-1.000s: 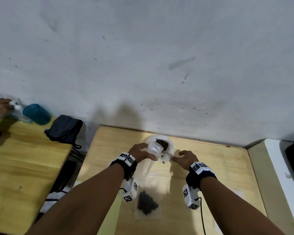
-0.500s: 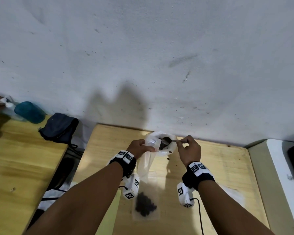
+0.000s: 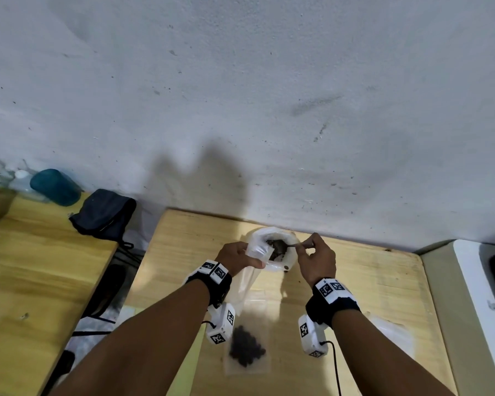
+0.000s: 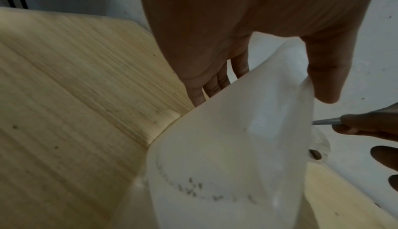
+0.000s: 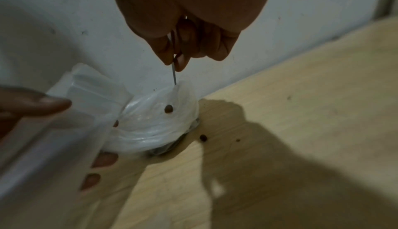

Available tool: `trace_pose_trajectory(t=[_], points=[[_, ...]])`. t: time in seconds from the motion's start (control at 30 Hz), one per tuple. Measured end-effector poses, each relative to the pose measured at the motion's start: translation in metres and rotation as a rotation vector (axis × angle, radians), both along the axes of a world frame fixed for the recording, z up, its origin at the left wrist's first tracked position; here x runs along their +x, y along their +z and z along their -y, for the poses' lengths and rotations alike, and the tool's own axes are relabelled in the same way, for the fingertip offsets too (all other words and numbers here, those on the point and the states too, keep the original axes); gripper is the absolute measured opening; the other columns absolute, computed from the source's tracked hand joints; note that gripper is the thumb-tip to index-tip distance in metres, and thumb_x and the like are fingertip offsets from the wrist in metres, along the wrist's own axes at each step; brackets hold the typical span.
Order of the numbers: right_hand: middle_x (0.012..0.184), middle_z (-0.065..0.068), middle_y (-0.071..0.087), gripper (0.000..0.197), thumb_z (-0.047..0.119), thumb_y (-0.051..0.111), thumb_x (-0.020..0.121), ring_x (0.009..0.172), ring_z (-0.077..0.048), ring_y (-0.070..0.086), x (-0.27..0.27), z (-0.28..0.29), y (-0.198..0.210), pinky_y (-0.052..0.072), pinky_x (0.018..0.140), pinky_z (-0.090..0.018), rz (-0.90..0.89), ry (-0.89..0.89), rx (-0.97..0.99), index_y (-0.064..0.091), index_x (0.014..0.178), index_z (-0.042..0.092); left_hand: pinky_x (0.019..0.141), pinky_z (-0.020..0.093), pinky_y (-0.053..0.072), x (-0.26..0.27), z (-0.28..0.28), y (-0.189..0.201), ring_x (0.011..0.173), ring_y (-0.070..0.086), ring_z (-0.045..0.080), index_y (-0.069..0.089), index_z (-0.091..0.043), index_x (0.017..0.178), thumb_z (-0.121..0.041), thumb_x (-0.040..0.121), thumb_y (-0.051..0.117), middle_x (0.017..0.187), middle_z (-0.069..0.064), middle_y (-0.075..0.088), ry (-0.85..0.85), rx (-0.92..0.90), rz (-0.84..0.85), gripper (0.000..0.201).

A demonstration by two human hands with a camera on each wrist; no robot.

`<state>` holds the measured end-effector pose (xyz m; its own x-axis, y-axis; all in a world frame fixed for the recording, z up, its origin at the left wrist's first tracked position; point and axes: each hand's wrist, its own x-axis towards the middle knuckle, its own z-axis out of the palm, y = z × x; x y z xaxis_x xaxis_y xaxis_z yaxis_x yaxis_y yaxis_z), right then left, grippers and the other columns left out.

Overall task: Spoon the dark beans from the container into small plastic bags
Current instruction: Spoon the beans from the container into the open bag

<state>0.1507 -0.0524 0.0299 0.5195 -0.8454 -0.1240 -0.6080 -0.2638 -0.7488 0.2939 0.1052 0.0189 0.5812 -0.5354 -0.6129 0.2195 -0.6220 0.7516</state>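
Observation:
A plastic-lined container of dark beans stands at the table's far edge by the wall. My left hand pinches the mouth of a clear plastic bag beside the container; the bag hangs down towards the table. My right hand pinches a thin metal spoon whose bowl sits over the beans. The spoon handle points down into the container. One bean clings to the liner. A filled bag of beans lies flat near me.
A loose bean lies on the wooden table right of the container. A second table at left carries a dark pouch and a teal cup. A white unit borders the right side.
My right hand has gone from the container's side to pinching the spoon and lifted a little. The left hand keeps hold of the bag mouth. The view has shifted slightly.

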Motion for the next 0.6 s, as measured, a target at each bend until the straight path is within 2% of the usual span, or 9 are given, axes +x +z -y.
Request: trace_pose_trajectory(t=[0.07, 0.13, 0.17, 0.2, 0.27, 0.33, 0.4, 0.5, 0.6], points=[[0.079, 0.006, 0.064, 0.02, 0.017, 0.068, 0.086, 0.066, -0.021, 0.057, 0.0, -0.004, -0.004, 0.041, 0.061, -0.029, 0.036, -0.07, 0.082, 0.052, 0.074, 0.015, 0.064, 0.025, 0.042, -0.001, -0.001, -0.001, 0.074, 0.055, 0.016, 0.063, -0.017, 0.077, -0.039, 0.036, 0.089, 0.079, -0.001, 0.056, 0.0, -0.005, 0.003, 0.053], [0.074, 0.004, 0.059, 0.023, 0.012, 0.068, 0.085, 0.066, -0.017, 0.054, 0.0, -0.008, -0.007, 0.04, 0.058, -0.027, 0.059, -0.131, 0.163, 0.05, 0.071, 0.014, 0.065, 0.022, 0.044, -0.003, -0.002, -0.001, 0.079, 0.059, 0.014, 0.066, -0.022, 0.075, -0.029, 0.043, 0.091, 0.083, -0.005, 0.062, -0.003, -0.002, 0.018, 0.041], [0.072, 0.002, 0.058, 0.025, 0.011, 0.069, 0.084, 0.065, -0.018, 0.053, 0.0, -0.011, -0.008, 0.039, 0.056, -0.026, 0.058, -0.147, 0.204, 0.049, 0.069, 0.014, 0.067, 0.023, 0.045, -0.004, -0.002, -0.001, 0.082, 0.06, 0.014, 0.066, -0.026, 0.076, -0.028, 0.043, 0.092, 0.086, -0.006, 0.064, -0.016, 0.007, 0.03, 0.042], [0.071, 0.0, 0.057, 0.025, 0.01, 0.069, 0.083, 0.065, -0.019, 0.052, 0.0, -0.013, -0.01, 0.038, 0.055, -0.025, 0.044, -0.155, 0.248, 0.049, 0.069, 0.012, 0.071, 0.025, 0.047, -0.005, -0.002, -0.001, 0.086, 0.062, 0.014, 0.066, -0.028, 0.079, -0.031, 0.04, 0.092, 0.089, -0.007, 0.066, -0.034, 0.014, 0.042, 0.047], [0.071, -0.003, 0.059, 0.023, 0.013, 0.072, 0.081, 0.067, -0.022, 0.053, 0.001, -0.016, -0.016, 0.036, 0.055, -0.027, 0.004, -0.165, 0.332, 0.052, 0.071, 0.009, 0.082, 0.029, 0.052, -0.007, -0.002, -0.004, 0.095, 0.063, 0.016, 0.068, -0.025, 0.096, -0.044, 0.03, 0.089, 0.102, -0.005, 0.068, -0.06, 0.036, 0.073, 0.072], [0.073, -0.005, 0.062, 0.018, 0.016, 0.074, 0.078, 0.07, -0.024, 0.056, 0.001, -0.015, -0.02, 0.039, 0.059, -0.03, -0.001, -0.194, 0.398, 0.059, 0.074, 0.007, 0.088, 0.029, 0.051, -0.008, -0.002, -0.007, 0.102, 0.062, 0.015, 0.064, -0.023, 0.11, -0.048, 0.027, 0.088, 0.112, -0.005, 0.066, -0.072, 0.061, 0.091, 0.09], [0.072, -0.006, 0.062, 0.015, 0.018, 0.075, 0.075, 0.068, -0.027, 0.056, -0.001, -0.012, -0.021, 0.042, 0.064, -0.031, 0.029, -0.249, 0.45, 0.063, 0.076, 0.009, 0.091, 0.029, 0.049, -0.009, -0.003, -0.003, 0.107, 0.059, 0.015, 0.06, -0.023, 0.118, -0.04, 0.034, 0.091, 0.117, -0.005, 0.063, -0.08, 0.073, 0.106, 0.091], [0.06, -0.005, 0.052, 0.017, 0.016, 0.078, 0.073, 0.055, -0.024, 0.045, -0.007, -0.004, -0.018, 0.038, 0.056, -0.032, 0.089, -0.355, 0.516, 0.061, 0.07, 0.013, 0.097, 0.032, 0.048, -0.006, -0.004, 0.001, 0.114, 0.055, 0.016, 0.056, -0.022, 0.123, -0.031, 0.043, 0.093, 0.123, -0.003, 0.059, -0.104, 0.08, 0.132, 0.089], [0.057, -0.001, 0.045, 0.019, 0.011, 0.078, 0.073, 0.05, -0.02, 0.037, -0.015, 0.007, -0.008, 0.032, 0.051, -0.03, 0.141, -0.402, 0.54, 0.06, 0.066, 0.015, 0.101, 0.035, 0.046, -0.005, -0.004, 0.004, 0.12, 0.052, 0.018, 0.055, -0.022, 0.126, -0.029, 0.045, 0.093, 0.129, -0.001, 0.056, -0.132, 0.098, 0.161, 0.09]])
